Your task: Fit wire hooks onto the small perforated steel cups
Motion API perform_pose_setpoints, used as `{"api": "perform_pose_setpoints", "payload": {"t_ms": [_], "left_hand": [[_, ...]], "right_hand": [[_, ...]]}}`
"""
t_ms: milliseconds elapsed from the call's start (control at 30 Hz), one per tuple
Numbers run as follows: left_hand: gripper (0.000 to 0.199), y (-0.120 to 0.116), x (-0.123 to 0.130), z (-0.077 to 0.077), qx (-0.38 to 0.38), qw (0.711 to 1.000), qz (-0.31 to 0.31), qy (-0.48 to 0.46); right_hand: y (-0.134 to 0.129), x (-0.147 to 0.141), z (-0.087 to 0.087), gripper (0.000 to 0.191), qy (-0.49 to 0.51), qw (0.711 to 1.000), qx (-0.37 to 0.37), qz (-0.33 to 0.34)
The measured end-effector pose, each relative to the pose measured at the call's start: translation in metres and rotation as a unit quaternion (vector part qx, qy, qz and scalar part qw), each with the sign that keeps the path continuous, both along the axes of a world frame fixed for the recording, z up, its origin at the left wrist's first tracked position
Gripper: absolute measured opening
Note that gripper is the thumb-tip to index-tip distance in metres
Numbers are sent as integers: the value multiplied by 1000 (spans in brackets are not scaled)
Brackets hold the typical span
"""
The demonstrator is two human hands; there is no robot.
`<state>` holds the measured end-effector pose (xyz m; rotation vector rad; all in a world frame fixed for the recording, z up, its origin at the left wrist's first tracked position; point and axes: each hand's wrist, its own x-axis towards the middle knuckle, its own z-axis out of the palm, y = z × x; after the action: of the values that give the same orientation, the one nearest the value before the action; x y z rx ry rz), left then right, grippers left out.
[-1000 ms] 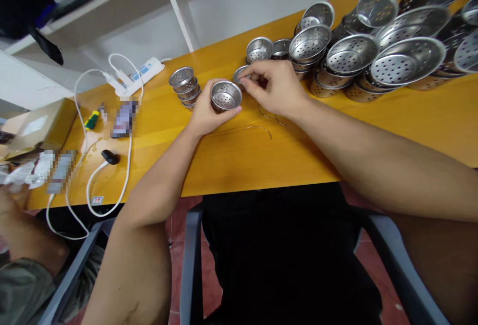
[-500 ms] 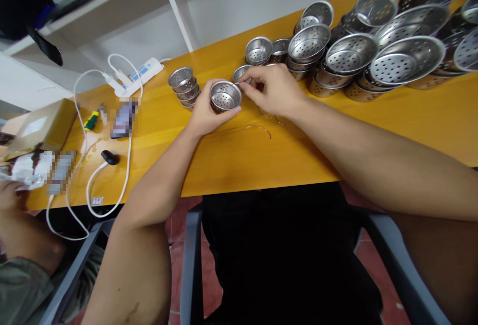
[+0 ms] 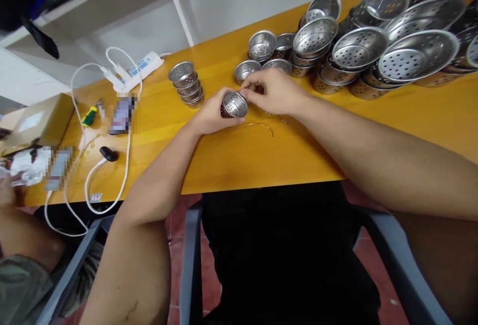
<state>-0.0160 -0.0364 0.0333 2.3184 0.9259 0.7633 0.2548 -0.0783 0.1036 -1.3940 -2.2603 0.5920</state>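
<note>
In my left hand (image 3: 209,112) I hold a small perforated metal cup (image 3: 234,104), its mouth tilted toward me. The fingers wrap its far side and the thumb lies along the near side. My right hand (image 3: 272,90) is closed in a pinch at the cup's right rim, on a thin wire that is mostly hidden by the fingertips. On the table below lies a curved wire (image 3: 263,124), and another wire shows partly under my right wrist. Left of the cup stands a stack of similar cups (image 3: 186,85). Just beyond my right hand is another small cup (image 3: 247,71).
Stacks of larger perforated metal bowls (image 3: 360,49) fill the table's back right. At left are a white power strip (image 3: 140,73), cables, a phone (image 3: 122,115), a green-yellow tool (image 3: 89,116) and a cardboard box (image 3: 41,122). Another person sits at far left.
The cup in my left hand has moved slightly right and toward me, and tilted more. My right fingertips are now against its rim, where a short length of wire showed between them before.
</note>
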Motion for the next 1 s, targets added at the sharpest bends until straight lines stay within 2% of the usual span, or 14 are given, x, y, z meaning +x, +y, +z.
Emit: {"api": "perform_pose_setpoints", "payload": {"t_ms": [333,467,633,833,900,1000], "left_hand": [[104,-5,2,5,28,999,-7,22],[104,-5,3,6,22,1000,-14,14],[104,-3,2,4,18,1000,-10,-6],[103,3,0,-2,42,999,-1,-26],[103,5,-1,-2,47,998,1,-29],[102,6,-3,-3,48,998,3,-35]], "right_hand": [[5,8,-8,34,-3,996,-54,67],[4,6,-7,35,8,998,-31,47],[1,1,-3,46,-2,999,-31,16],[-5,2,5,50,33,999,13,-11],[-8,6,9,46,41,999,13,10],[-9,11,13,41,39,996,3,77]]}}
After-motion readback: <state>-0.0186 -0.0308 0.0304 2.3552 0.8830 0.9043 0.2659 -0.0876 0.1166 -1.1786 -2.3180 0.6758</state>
